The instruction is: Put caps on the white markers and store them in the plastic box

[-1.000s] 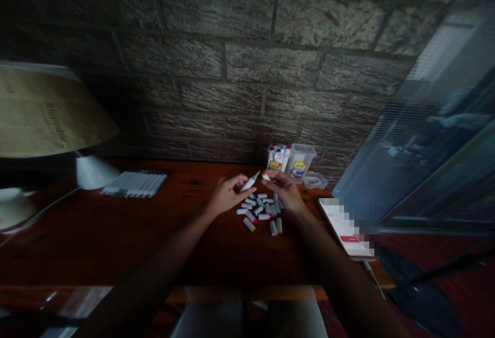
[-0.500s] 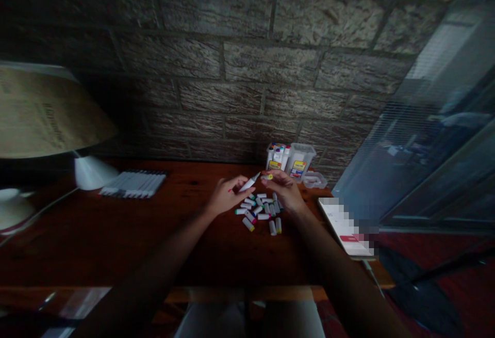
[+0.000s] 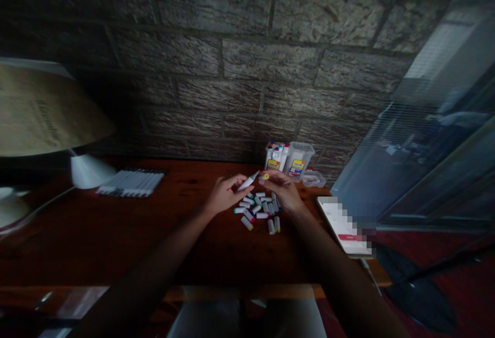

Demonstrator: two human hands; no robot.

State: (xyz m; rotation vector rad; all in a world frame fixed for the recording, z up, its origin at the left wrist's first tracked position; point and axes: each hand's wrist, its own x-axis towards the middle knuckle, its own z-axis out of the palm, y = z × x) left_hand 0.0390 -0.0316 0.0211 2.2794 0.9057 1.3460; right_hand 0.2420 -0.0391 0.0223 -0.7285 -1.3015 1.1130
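My left hand (image 3: 224,195) is closed around a white marker (image 3: 248,181) whose tip points up and right. My right hand (image 3: 281,189) pinches a small yellow-ended cap (image 3: 265,176) just right of that tip, almost touching it. Below both hands lie several loose white marker caps (image 3: 258,211) with coloured ends, scattered on the dark wooden desk (image 3: 127,235).
Two clear marker boxes (image 3: 289,159) stand at the brick wall, one holding markers, with a clear lid (image 3: 314,178) beside them. A row of white markers (image 3: 131,182) lies at back left near a lamp (image 3: 46,116). A white sheet (image 3: 344,224) lies at the desk's right edge.
My right hand has turned the cap so its yellow end shows and brought it closer to the marker tip. The view has drifted slightly.
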